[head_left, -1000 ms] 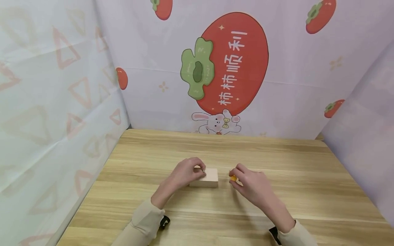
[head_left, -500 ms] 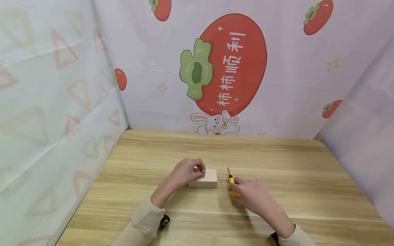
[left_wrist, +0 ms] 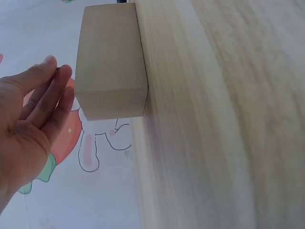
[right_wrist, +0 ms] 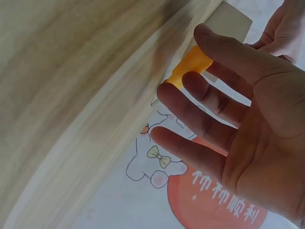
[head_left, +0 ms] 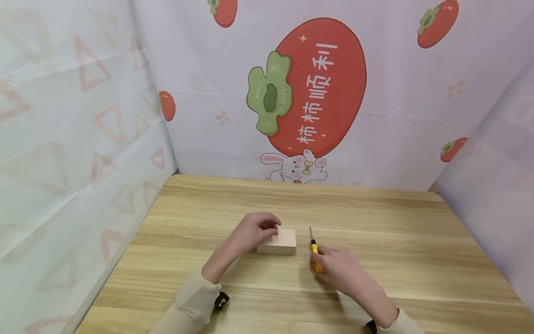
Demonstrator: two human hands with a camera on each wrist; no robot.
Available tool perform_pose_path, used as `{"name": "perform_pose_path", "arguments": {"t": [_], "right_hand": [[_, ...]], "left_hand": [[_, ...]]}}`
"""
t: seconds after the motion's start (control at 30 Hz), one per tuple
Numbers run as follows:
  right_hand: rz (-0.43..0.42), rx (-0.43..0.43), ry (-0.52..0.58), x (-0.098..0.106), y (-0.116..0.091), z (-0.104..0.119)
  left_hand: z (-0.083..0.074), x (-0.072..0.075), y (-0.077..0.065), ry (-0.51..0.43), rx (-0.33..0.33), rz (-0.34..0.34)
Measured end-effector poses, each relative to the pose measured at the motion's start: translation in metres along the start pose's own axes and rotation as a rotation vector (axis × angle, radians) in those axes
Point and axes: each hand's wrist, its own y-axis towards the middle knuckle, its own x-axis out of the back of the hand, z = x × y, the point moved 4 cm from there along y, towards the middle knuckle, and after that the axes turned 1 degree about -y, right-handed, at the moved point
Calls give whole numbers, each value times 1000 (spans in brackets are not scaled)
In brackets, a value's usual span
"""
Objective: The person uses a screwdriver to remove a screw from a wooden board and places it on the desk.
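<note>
A pale wooden block [head_left: 283, 241] lies on the table, left of centre. Above its top face my left hand [head_left: 254, 229] pinches a small dark screw [head_left: 276, 227] between thumb and fingertips. The left wrist view shows that hand [left_wrist: 31, 109] beside the block [left_wrist: 112, 52], the screw mostly hidden by the fingertips. To the block's right, my right hand [head_left: 342, 269] holds a screwdriver with a yellow-orange handle [head_left: 315, 257] between thumb and fingers; its shaft points to the back of the table. In the right wrist view the thumb overlaps the handle [right_wrist: 190, 64], other fingers spread beneath.
The wood-grain table [head_left: 200, 204] carries the block and reaches back to a fabric wall [head_left: 217, 139] printed with persimmons and a rabbit. Pale fabric walls also stand on the left [head_left: 62, 162] and right [head_left: 496, 153].
The screwdriver, mostly hidden in my right hand before, has swung to point at the back, and that hand has drawn nearer to me. My left fingertips have shifted slightly around the screw.
</note>
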Motion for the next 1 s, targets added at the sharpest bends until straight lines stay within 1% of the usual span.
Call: {"name": "perform_pose_path", "arguments": {"t": [0.13, 0.2, 0.37, 0.57, 0.8, 1.0], "right_hand": [[-3, 6, -7, -1, 0, 1], [-10, 8, -11, -1, 0, 1], [-7, 10, -6, -2, -1, 2], [19, -1, 22, -3, -2, 2], [45, -19, 68, -4, -3, 2], [50, -22, 82, -4, -5, 3]], "left_hand": [[5, 5, -7, -60, 29, 16], [9, 7, -10, -79, 33, 22], [15, 15, -18, -101, 58, 11], [19, 23, -28, -79, 78, 14], [21, 27, -36, -60, 87, 32], [25, 29, -45, -42, 134, 64]]}}
